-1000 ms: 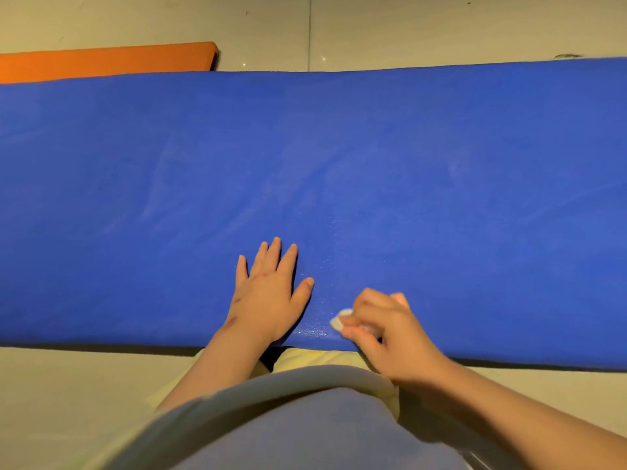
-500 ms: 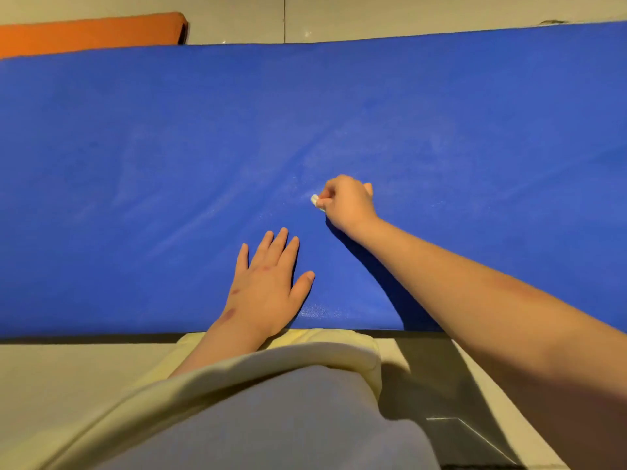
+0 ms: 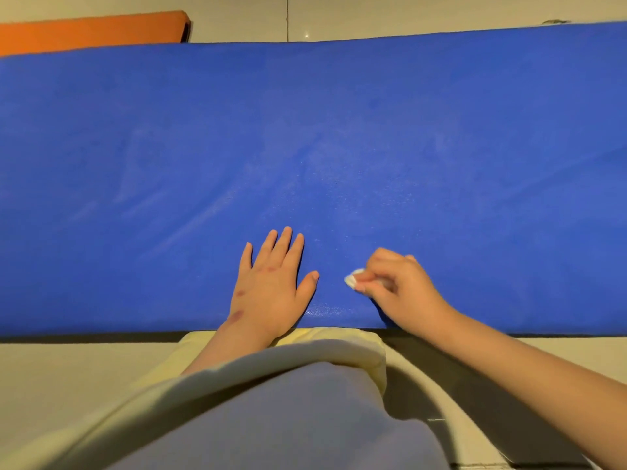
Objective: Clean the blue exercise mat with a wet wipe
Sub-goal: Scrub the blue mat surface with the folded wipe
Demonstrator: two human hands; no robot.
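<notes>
Here, in the head view, one long blue mat (image 3: 339, 147) lies flat on the pale tiled floor (image 3: 407, 15), filling the picture from side to side. Its skin is smooth and padded with a fine pebbled grain, and faint lighter streaks cross it. Two bare hands sit near its close edge. The left hand (image 3: 271, 286) lies palm down on the mat, fingers straight and slightly spread, its grip wide and holding nothing. Just beside it, the right hand (image 3: 397, 290) curls fingers and thumb round one small white wipe (image 3: 351, 281). The wipe is a crumpled wad whose tip pokes out toward the left hand and touches the mat. Beyond the far edge, at upper left, one orange mat (image 3: 84, 32) with a rounded corner lies on the floor. Below, soft clothing (image 3: 288, 418), pale yellow at the hem and grey-lilac beneath, covers the person's lap.
</notes>
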